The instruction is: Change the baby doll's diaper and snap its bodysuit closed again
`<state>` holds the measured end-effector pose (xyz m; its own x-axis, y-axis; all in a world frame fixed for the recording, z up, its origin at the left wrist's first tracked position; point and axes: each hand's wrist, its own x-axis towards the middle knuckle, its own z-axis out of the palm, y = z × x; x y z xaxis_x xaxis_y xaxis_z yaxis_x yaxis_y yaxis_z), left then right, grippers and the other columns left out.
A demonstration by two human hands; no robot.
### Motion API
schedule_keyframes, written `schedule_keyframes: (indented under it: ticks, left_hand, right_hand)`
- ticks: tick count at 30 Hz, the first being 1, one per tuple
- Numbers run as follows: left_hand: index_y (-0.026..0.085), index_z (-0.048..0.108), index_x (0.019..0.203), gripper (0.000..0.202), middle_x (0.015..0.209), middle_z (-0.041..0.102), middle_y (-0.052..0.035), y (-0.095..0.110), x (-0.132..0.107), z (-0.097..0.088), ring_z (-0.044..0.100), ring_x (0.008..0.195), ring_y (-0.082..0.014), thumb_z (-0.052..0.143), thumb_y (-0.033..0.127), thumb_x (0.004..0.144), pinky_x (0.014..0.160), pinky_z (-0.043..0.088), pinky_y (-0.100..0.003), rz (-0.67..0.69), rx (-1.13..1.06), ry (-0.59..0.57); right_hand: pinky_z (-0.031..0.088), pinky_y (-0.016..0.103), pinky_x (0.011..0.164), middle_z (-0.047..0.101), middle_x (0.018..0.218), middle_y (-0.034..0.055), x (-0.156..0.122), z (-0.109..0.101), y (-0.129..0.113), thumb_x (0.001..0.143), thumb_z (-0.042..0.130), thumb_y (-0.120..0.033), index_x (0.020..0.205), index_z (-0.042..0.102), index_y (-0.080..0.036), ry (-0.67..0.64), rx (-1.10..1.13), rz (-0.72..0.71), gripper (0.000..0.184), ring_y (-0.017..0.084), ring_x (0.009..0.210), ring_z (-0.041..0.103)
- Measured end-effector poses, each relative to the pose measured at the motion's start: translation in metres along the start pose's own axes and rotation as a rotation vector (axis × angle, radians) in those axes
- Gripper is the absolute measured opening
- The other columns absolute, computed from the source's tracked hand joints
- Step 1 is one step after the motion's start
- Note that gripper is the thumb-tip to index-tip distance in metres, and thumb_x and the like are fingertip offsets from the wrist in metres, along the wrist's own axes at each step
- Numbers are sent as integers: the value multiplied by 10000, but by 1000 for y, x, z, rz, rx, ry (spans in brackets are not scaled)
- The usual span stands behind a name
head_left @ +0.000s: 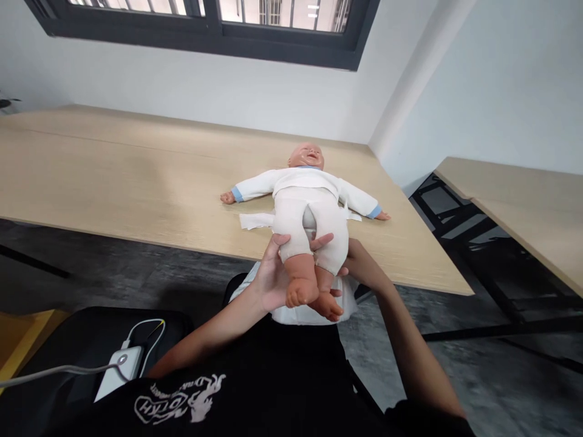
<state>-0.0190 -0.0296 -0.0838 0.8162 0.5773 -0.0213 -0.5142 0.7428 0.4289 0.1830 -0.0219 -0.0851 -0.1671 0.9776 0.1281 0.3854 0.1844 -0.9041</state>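
Observation:
A baby doll (310,200) in a white top with blue cuffs lies on its back, arms spread, its lower legs over the table's front edge. My left hand (273,276) grips its legs from below, with the thumb on one white trouser leg and a finger showing between the thighs. My right hand (359,262) is beside and behind the other leg, its fingers mostly hidden. A white tab-like strip (257,220) sticks out under the doll's hip, and a smaller strip (353,215) shows on the other side. White material (300,315) lies beneath the feet, on my lap.
The wooden table (136,176) runs to the wall under a dark-framed window (204,30). A second table (523,194) stands at the right. On a black chair (168,325) at the lower left lies a white power bank (121,370) with cables.

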Motion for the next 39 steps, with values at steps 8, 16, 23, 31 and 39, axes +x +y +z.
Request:
schedule_keyframes:
  ticks: [8,16,23,31,39]
  left_hand:
    - [153,678,1306,617,1229,726,-165,3,2,-18,642,1201,-318,616,553,840,1051,463,-407,-31,58,1]
    - [84,721,1146,608,1293,696,-207,35,-26,-29,649,1212,-365,593,632,916,1049,491,-481,-41,228,200]
    - [158,669,968,438,855,721,-41,55,-50,-29,645,751,-186,855,488,747,765,510,-312,105,847,532]
    - [134,584,1247,629,1273,665,-133,55,-48,-34,599,1214,-323,763,527,791,1040,475,-413,166,1243,520]
    - [144,550,1287,590,1355,632,-148,57,-48,-40,552,1314,-334,672,546,872,1120,426,-438,274,1274,578]
  right_hand:
    - [539,399,1039,674,1355,83,-12,13,0,881,634,-672,1293,624,-208,222,479,220,622,297,1266,630]
    - [509,471,1073,700,1291,98,-15,-18,0,801,734,-582,1220,659,-197,220,189,244,574,337,1228,630]
    - [501,539,1076,632,1381,139,-23,-26,23,854,696,-637,1398,542,-197,265,-186,82,717,350,1260,604]
    - [383,517,1160,609,1402,123,-76,42,-10,1031,568,-414,1399,533,-188,125,-957,-643,434,302,1332,534]
    - [432,376,1003,740,1087,72,-79,69,2,1027,445,-71,1093,634,-137,278,-899,-756,211,209,1025,655]
